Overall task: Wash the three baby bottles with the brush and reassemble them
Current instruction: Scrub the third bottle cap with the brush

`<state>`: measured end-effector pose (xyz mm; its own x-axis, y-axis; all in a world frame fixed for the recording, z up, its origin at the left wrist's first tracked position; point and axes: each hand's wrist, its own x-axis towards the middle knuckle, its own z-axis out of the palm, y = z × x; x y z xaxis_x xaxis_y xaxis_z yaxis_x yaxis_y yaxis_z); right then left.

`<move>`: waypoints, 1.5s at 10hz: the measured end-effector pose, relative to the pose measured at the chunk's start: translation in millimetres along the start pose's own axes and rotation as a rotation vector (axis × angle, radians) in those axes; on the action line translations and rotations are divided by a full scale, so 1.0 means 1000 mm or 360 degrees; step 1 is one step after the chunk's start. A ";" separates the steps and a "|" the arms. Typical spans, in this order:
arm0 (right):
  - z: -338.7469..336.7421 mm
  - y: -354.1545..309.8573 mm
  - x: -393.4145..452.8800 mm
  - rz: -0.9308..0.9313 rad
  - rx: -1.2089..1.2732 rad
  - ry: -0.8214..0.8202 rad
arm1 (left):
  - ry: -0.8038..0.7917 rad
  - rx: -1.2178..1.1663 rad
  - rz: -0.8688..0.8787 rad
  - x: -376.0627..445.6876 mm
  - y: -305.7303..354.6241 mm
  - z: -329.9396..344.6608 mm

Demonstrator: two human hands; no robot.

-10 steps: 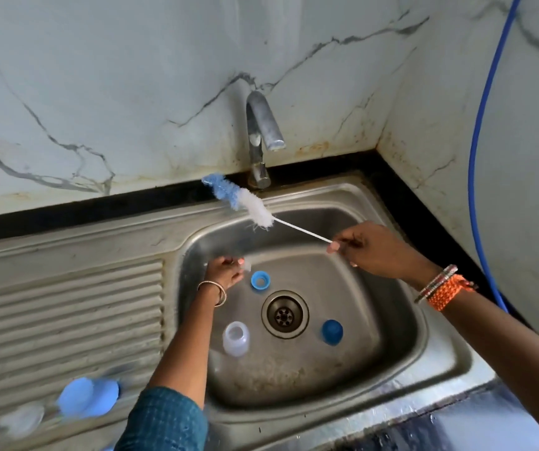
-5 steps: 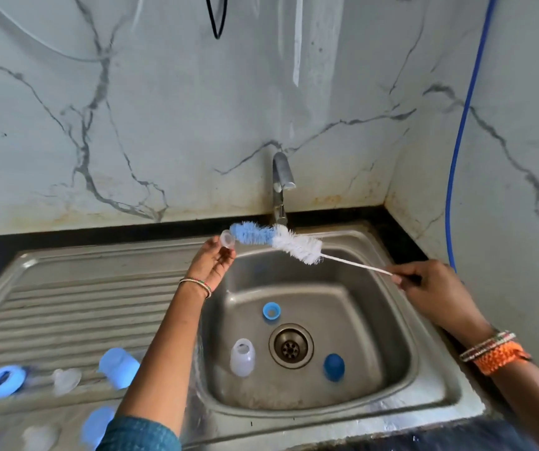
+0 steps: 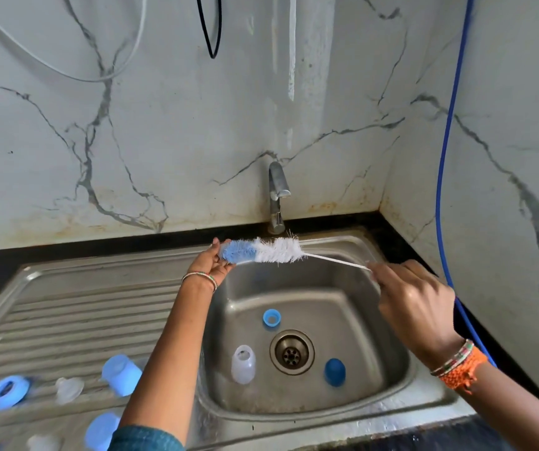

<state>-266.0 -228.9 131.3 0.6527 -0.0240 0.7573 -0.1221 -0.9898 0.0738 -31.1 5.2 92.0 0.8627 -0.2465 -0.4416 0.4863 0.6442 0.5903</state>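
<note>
My right hand [image 3: 417,307] grips the thin white wire handle of the bottle brush [image 3: 271,250], which lies level over the back of the sink basin [image 3: 388,369]. My left hand [image 3: 211,263] holds the brush's blue tip, pinching a small clear teat [image 3: 221,252] against it; the teat is mostly hidden. In the basin lie a clear bottle body [image 3: 243,364], a blue screw ring [image 3: 271,318] and a blue cap [image 3: 335,372].
The tap [image 3: 276,196] stands behind the brush with no water running. On the ribbed drainboard [image 3: 76,314] at left sit a blue cap [image 3: 122,374], a blue ring [image 3: 8,390], a clear teat [image 3: 68,388] and more blue and clear parts. A blue hose [image 3: 447,190] hangs at right.
My left hand rose from the basin with the clear teat and met the brush's blue tip. The brush swung down to level, and my view tilted up.
</note>
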 end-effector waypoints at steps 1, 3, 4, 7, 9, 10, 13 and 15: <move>-0.002 -0.017 -0.001 0.0073 0.0110 -0.0242 | -0.0012 -0.0080 0.0069 0.004 0.004 -0.006; 0.006 -0.020 0.016 0.1488 0.1820 -0.2064 | -0.0477 0.0084 0.0291 0.016 0.017 -0.028; 0.018 -0.018 0.007 0.0983 0.1222 -0.1602 | -0.0343 0.0158 0.0355 0.014 0.024 -0.027; 0.026 -0.007 0.009 -0.0032 -0.0007 -0.0453 | 0.0057 0.0148 0.0163 0.005 0.028 0.001; 0.036 0.008 0.013 0.1548 0.2463 -0.2460 | -0.0903 0.0219 0.0361 0.020 0.039 -0.020; 0.035 0.007 0.015 0.1282 0.2140 -0.2092 | -0.0806 0.0208 0.0480 0.026 0.042 -0.030; 0.020 0.002 0.038 0.0478 0.0405 -0.0417 | -0.0529 0.0134 0.0430 0.008 0.027 -0.024; 0.037 0.010 0.016 0.1398 0.1961 -0.2406 | -0.0655 0.0001 0.0495 0.007 0.028 -0.026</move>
<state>-228.8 -243.9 120.5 0.7337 0.1427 -0.6643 -0.6334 -0.2101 -0.7448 -15.4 40.3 88.2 0.9498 -0.3077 0.0575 0.1977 0.7320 0.6520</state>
